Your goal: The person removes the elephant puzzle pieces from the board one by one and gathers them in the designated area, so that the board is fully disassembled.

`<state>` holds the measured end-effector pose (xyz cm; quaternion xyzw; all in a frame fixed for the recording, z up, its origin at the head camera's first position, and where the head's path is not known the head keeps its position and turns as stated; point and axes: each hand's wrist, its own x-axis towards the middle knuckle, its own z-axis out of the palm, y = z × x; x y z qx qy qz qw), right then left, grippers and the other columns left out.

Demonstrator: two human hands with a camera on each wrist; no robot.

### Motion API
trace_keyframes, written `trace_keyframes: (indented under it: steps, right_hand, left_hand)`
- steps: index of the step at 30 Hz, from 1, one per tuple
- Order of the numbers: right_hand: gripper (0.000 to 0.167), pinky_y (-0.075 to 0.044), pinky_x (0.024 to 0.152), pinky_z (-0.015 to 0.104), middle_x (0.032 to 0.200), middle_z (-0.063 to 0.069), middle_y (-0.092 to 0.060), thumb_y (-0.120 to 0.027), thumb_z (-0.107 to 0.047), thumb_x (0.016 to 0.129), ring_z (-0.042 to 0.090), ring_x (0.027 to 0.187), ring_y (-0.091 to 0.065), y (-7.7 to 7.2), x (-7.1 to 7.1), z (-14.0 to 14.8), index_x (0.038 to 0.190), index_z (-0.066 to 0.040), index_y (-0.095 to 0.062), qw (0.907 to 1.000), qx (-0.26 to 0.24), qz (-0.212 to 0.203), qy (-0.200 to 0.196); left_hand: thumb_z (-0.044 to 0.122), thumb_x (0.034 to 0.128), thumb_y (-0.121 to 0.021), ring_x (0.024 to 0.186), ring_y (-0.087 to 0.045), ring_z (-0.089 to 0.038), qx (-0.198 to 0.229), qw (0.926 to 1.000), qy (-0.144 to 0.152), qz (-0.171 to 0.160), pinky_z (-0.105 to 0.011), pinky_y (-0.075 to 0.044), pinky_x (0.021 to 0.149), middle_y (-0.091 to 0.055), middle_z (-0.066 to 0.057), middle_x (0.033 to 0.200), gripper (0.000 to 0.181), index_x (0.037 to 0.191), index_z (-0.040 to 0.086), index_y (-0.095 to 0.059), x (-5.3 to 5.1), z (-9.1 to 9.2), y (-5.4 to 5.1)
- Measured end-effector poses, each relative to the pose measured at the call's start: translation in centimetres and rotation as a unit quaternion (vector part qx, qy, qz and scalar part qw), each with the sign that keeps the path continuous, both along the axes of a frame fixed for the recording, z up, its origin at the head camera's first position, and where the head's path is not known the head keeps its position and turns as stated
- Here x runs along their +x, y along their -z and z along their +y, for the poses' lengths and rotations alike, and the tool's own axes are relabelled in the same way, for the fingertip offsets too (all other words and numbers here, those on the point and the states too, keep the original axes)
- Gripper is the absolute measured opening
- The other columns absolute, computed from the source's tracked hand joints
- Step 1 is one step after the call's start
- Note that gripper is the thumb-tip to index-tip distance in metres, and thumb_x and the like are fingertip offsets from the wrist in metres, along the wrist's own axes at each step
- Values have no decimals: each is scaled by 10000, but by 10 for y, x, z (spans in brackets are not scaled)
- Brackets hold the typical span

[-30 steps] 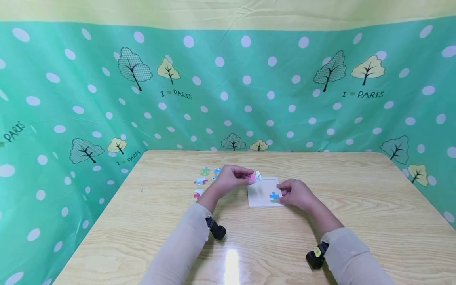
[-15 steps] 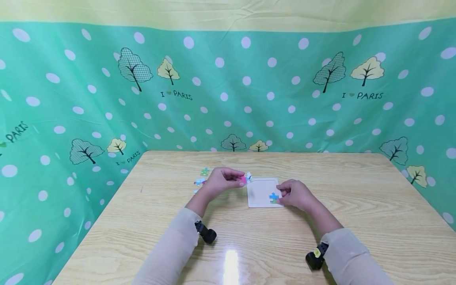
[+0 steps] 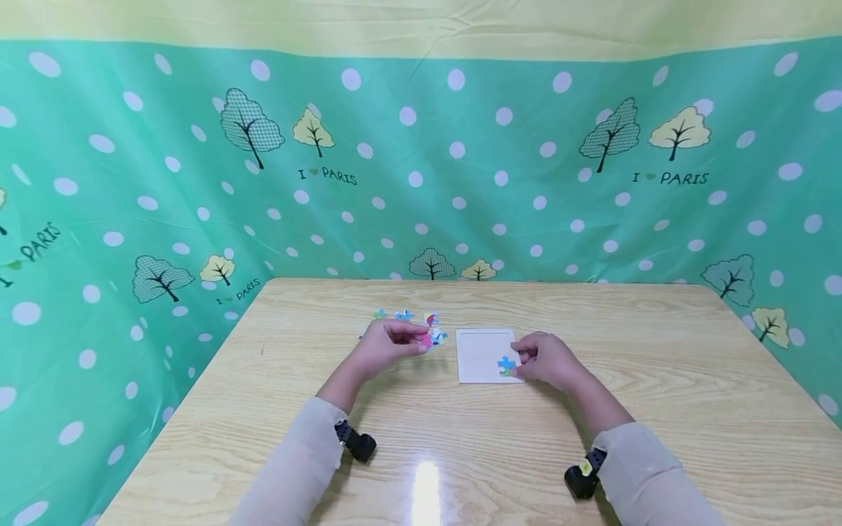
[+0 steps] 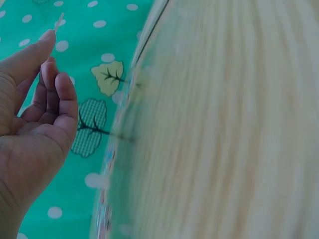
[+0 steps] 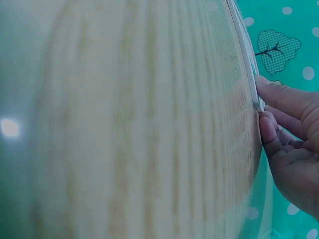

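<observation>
My left hand (image 3: 381,349) pinches a pink and white jigsaw puzzle piece (image 3: 437,337) above the table, left of a white puzzle board (image 3: 479,351). In the left wrist view, the piece (image 4: 59,22) appears as a thin edge between the fingertips. The right hand (image 3: 551,358) grips the board's right edge between thumb and fingers; the right wrist view shows that edge (image 5: 257,94) side-on. A blue and green puzzle piece (image 3: 506,364) lies in the board's lower right corner, partly behind the right fingertips.
Loose puzzle pieces lie beyond the left hand: a blue one (image 3: 403,315), a red and white one (image 3: 430,318) and a green one (image 3: 379,314). Others may be hidden behind that hand. The wooden table (image 3: 658,365) ends at a green dotted cloth (image 3: 500,248).
The left hand has moved left, away from the board, carrying the pink and white puzzle piece toward the loose pieces. The right hand and the board have stayed in place.
</observation>
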<state>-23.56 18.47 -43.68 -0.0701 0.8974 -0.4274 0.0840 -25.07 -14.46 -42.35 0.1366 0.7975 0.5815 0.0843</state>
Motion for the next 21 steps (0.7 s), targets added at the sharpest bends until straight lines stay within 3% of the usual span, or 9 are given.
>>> trace_keyframes:
  steps: [14, 21]
  right_hand:
    - [491, -482, 691, 288, 948, 108, -579, -838, 34, 826, 226, 865, -533, 1, 1, -1, 1278, 108, -661, 10000, 1, -26, 32]
    - [493, -476, 685, 281, 945, 109, -577, -836, 40, 822, 224, 865, -532, -1, 1, -1, 1275, 116, -659, 10000, -2, 18, 8]
  left_hand:
    - [69, 869, -829, 902, -670, -182, -520, 9984, -66, -188, -269, -564, 775, -765, -52, 1048, 272, 1137, 62, -783, 1, -34, 5]
    - [42, 858, -836, 818, -645, -148, -1128, 9932, -161, -234, -248, -530, 635, -767, -23, 997, 223, 1077, 74, -806, -3, -42, 5]
